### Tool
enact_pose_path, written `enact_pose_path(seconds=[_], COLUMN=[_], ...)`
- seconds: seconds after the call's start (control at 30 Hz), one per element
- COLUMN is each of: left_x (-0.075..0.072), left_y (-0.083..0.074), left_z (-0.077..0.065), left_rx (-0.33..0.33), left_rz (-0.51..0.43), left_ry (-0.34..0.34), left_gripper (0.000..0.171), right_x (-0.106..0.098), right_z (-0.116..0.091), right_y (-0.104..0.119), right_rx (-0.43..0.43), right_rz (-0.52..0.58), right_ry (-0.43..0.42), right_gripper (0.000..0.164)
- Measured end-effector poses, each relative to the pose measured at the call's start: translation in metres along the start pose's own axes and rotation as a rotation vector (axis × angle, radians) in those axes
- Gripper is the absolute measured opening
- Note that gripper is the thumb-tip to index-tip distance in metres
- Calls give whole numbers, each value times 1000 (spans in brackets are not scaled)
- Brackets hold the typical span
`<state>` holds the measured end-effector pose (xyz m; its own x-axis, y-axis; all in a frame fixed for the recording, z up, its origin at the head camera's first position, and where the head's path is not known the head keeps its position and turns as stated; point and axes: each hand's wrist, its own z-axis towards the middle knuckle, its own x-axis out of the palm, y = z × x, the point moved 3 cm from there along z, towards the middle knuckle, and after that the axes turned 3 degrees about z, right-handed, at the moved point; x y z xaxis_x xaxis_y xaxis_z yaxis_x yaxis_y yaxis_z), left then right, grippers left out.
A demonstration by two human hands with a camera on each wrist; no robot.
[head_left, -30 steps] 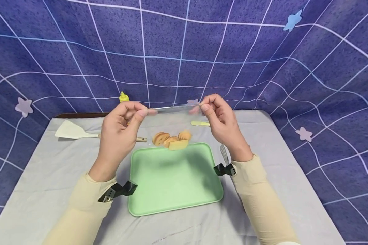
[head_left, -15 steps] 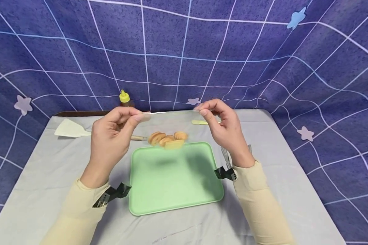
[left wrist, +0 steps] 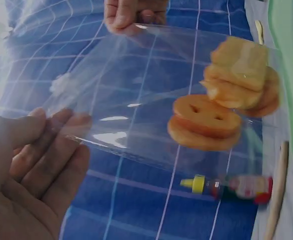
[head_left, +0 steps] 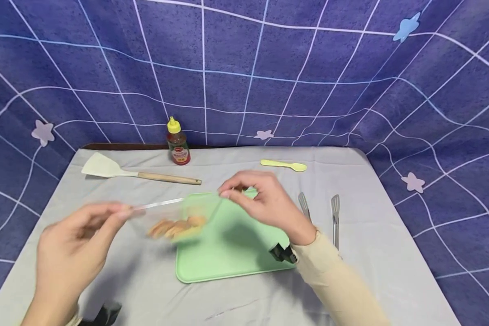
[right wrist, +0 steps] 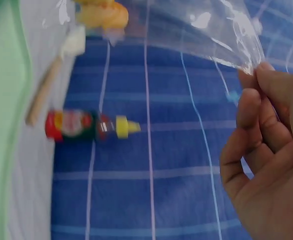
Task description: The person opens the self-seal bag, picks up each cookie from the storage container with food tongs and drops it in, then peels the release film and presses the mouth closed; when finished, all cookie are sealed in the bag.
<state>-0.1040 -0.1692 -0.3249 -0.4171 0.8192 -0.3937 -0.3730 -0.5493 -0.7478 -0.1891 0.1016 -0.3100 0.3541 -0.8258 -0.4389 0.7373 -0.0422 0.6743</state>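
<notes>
A clear plastic bag [left wrist: 121,85] hangs between my two hands with several pieces of bread or pastry [left wrist: 206,122] at its bottom. My left hand [head_left: 75,244] pinches one upper corner between thumb and fingertips, low on the left in the head view. At the opposite corner, the thumb and forefinger of my right hand [head_left: 266,203] pinch the film. In the head view, the food overlaps the left edge of the light green tray [head_left: 244,249], blurred by motion. The right wrist view shows the film drawn to a point at the right fingertips.
A sauce bottle [head_left: 179,147] with a yellow cap stands at the back. Left of it lies a white spatula [head_left: 169,178] with a wooden handle. A yellow spoon [head_left: 283,165] lies back right. Two slotted metal utensil ends [head_left: 336,217] show beside the right forearm.
Both hands have moved left and down, carrying the bag from beyond the tray to over its left side. The bottle, spoon and metal utensil ends are now uncovered.
</notes>
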Motion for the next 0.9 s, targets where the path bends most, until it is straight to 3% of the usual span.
enact_pose_path(seconds=[0.1, 0.13, 0.2, 0.3, 0.33, 0.43, 0.47, 0.67, 0.77, 0.9], left_x=[-17, -21, -28, -34, -34, -28, -25, -12, -10, -6], left_y=[5, 8, 17, 31, 40, 69, 82, 155, 176, 192], left_z=[-30, -38, -52, -60, -60, -50, -44, -12, -2, 6], left_rx=[-137, -129, -87, -132, -139, -310, -345, -339, -317, -332], left_rz=[84, 52, -97, -76, -66, 194, 217, 238, 286, 291], left_ry=[-8, -22, -46, -14, 8, 119, 140, 255, 297, 340], left_gripper=[16, 16, 15, 15, 14, 15, 16, 27, 30, 35], right_x=[17, 23, 35, 54, 60, 76, 81, 107, 117, 125], right_z=[-10, -13, -20, -24, -24, -20, -17, 5, 15, 23], right_y=[1, -1, -5, -18, -24, -52, -63, -119, -139, -158], right_rx=[16, 17, 22, 42, 63, 158, 194, 311, 338, 390], right_rz=[15, 9, -9, -63, -74, -99, -109, -144, -173, -210], right_ry=[130, 173, 249, 337, 357, 384, 388, 337, 340, 363], right_gripper=[6, 6, 7, 9, 10, 10, 10, 7, 7, 8])
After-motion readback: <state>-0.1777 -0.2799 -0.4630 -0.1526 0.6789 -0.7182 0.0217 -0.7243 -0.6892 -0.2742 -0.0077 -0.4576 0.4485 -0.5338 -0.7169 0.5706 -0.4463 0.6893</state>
